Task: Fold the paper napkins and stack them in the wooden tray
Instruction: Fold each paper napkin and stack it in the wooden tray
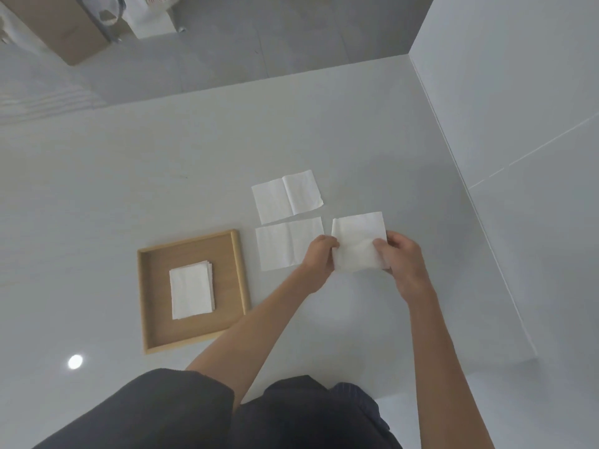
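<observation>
A white paper napkin (358, 241) is held between both hands just above the white table. My left hand (319, 254) pinches its left edge and my right hand (400, 257) grips its right side. Two more napkins lie flat and unfolded to the left: one (282, 244) right beside my left hand, another (287, 196) farther back. The square wooden tray (241, 270) sits to the left of them, with a small stack of folded napkins (192, 290) in its middle.
The white table (129, 189) ends at a far edge, with grey floor beyond. A white wall (518, 124) runs along the right side. A cardboard box (64, 30) stands on the floor at the far left. My dark-clothed legs fill the bottom of the view.
</observation>
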A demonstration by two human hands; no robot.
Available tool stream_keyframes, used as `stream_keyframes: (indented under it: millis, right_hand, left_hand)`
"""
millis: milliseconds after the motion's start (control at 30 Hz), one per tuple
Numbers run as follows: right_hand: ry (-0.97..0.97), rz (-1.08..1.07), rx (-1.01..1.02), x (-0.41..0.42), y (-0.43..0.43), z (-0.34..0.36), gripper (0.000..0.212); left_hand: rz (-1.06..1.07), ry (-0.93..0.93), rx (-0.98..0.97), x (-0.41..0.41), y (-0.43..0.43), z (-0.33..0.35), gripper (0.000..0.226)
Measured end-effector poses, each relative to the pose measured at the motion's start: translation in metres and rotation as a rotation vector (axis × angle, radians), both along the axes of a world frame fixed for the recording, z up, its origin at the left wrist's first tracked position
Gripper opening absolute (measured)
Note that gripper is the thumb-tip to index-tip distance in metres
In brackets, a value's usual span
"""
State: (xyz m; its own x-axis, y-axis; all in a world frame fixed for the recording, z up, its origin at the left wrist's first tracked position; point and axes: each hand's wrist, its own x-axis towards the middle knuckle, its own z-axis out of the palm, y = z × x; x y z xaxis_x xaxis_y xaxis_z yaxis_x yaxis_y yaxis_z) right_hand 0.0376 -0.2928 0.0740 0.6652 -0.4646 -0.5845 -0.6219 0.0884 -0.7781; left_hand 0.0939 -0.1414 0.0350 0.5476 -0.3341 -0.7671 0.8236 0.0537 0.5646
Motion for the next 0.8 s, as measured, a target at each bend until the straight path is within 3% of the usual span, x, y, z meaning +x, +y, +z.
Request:
stream_keyframes:
  millis: [133, 233, 400, 467, 567, 633, 800]
  right_hand:
    - [-0.028, 0.17, -0.003, 0.008, 0.03, 0.024, 0.018]
    - [-0.016, 0.246, -0.014, 0.014, 0.056, 0.033, 0.021]
    - [-0.04, 0.452, -0.222, 0.021, 0.096, 0.046, 0.021]
    - [-0.052, 0.448, -0.054, 0.025, 0.109, 0.049, 0.02]
    - [-0.043, 0.339, 0.38, 0.031, 0.112, 0.05, 0.023]
    - [-0.041, 0.297, 0.528, 0.033, 0.11, 0.048, 0.027]
    - [0.026, 0.244, 0.284, 0.028, 0.102, 0.034, 0.023]
  left_hand:
    - [0.043, 0.073, -0.252, -0.011, 0.028, 0.003, 0.033]
    - [0.101, 0.156, -0.332, -0.016, 0.05, 0.005, 0.039]
    - [0.153, 0.141, -0.384, -0.021, 0.078, -0.003, 0.07]
    - [0.218, 0.169, -0.407, -0.021, 0.087, -0.004, 0.07]
    - [0.325, 0.25, -0.509, -0.022, 0.098, 0.0, 0.051]
    - [0.427, 0.312, -0.59, -0.025, 0.106, 0.002, 0.041]
    - [0.549, 0.353, -0.693, -0.031, 0.123, 0.004, 0.049]
